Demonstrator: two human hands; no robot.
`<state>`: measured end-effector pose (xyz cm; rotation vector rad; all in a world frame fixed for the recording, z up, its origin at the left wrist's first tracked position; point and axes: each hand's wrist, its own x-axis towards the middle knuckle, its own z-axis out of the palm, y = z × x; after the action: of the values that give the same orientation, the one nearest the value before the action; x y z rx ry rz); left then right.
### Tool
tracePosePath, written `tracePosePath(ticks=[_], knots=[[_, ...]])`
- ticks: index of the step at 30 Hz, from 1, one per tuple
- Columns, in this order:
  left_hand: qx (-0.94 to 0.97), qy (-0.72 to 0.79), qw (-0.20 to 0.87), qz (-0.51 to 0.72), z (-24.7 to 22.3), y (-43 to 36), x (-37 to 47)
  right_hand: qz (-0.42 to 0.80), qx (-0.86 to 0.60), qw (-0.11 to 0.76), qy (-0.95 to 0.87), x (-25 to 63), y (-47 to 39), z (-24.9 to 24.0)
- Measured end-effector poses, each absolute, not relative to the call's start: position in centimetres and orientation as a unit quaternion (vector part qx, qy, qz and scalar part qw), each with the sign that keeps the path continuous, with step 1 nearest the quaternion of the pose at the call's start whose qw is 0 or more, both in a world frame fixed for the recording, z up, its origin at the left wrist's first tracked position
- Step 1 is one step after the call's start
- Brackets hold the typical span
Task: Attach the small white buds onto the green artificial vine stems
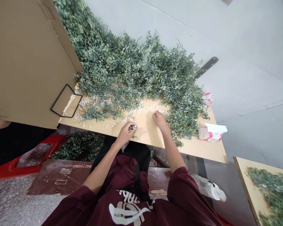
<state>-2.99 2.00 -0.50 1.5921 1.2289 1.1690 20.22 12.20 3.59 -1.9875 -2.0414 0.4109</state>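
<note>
Near the table's front edge, my left hand (126, 133) is closed round a small green sprig (132, 127), with a small white piece at its fingertips. My right hand (159, 119) has its fingers pressed together just above the tabletop, beside scattered white pieces (153, 107); anything between those fingertips is too small to make out. A large heap of artificial green foliage (141, 62) covers the back of the light wooden table (146, 138). A looser clump of sprigs (103, 110) lies left of my hands among more white pieces.
A large cardboard box (25, 62) stands at the left, next to a black wire frame (58, 98). A white-and-red packet (211, 132) lies at the table's right end. Behind is a dark bar (207, 67). A second board with foliage (278, 194) is at lower right.
</note>
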Motion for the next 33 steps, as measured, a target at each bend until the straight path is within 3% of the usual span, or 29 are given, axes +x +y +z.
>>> tracePosePath(ticks=[3,10,16,19,26,33], knots=[[0.639,0.478,0.389,0.459,-0.8,2.0,-2.9,0.186,-0.681,0.158,-0.690,20.3,11.8,3.7],[0.688,0.476,0.325,0.440,-1.0,2.0,-2.1,0.451,-0.577,0.321,-0.600,20.1,7.9,3.7],[0.737,0.477,0.233,0.418,-0.1,1.2,-2.3,0.575,-0.515,0.363,-0.522,19.7,3.8,3.5],[0.771,0.461,0.167,0.406,0.6,0.5,-2.7,0.613,-0.506,0.380,-0.472,19.5,2.4,3.4],[0.863,0.402,0.156,0.262,0.1,0.0,-2.5,0.669,-0.448,0.411,-0.428,18.9,0.7,2.2],[0.839,0.398,0.209,0.305,-1.3,0.7,-2.4,0.679,-0.443,0.399,-0.428,18.5,0.3,1.6]])
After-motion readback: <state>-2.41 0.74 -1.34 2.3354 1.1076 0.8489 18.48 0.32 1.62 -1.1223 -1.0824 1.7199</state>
